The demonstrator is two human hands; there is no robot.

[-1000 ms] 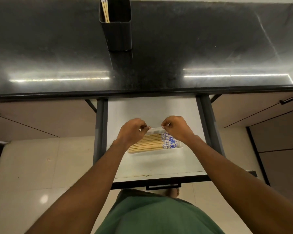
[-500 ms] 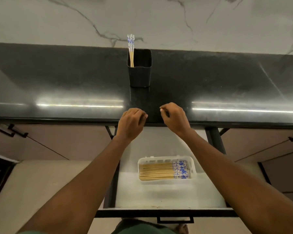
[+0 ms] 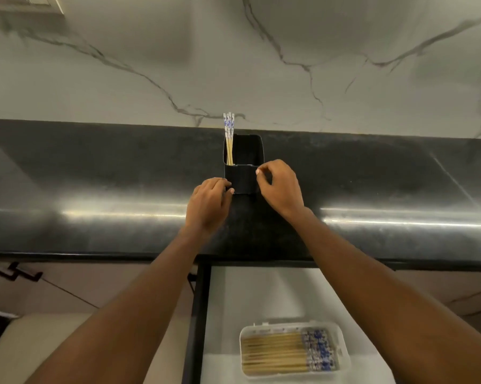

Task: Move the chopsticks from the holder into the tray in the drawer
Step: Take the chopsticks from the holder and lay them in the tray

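Bottom of frame: open drawer [image 3: 261,295], white liner, dark frame. Clear plastic tray [image 3: 342,338] at lower right centre, holding a flat bundle of tray chopsticks [image 3: 275,353], bamboo shafts, blue-white patterned ends pointing right. Beige floor [image 3: 39,342] lower left, pale cabinet fronts [image 3: 95,284] on both sides. Glossy black countertop [image 3: 95,176] across mid frame with light streaks. Left hand [image 3: 209,207] fingers curled, tips against the lower left edge of the black holder [image 3: 243,181]. Right hand [image 3: 282,189] curled, thumb and forefinger tips close together at the holder's front right. Grip on the holder: cannot tell for either. A few holder chopsticks [image 3: 228,134] stand upright at its left side, patterned ends up. White veined marble wall [image 3: 344,51] behind.
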